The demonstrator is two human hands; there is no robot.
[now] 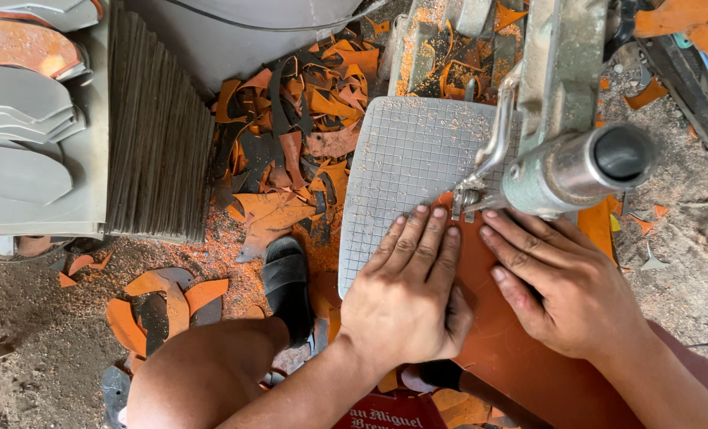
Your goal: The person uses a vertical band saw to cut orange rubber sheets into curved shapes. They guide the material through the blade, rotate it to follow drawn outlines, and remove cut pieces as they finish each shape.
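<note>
Orange rubber sheet [520,349], flat and smooth beside the grey gridded plate [401,159], both hands [405,298] spread flat on it.

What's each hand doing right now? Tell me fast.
Left hand: open, flat, pressing the grey gridded sheet.
Right hand: open, flat on the orange sheet by the machine.

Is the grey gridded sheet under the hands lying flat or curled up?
Flat. The grey gridded sheet lies spread over the orange sheet, and the left hand presses on its lower edge. No corner lifts.
</note>
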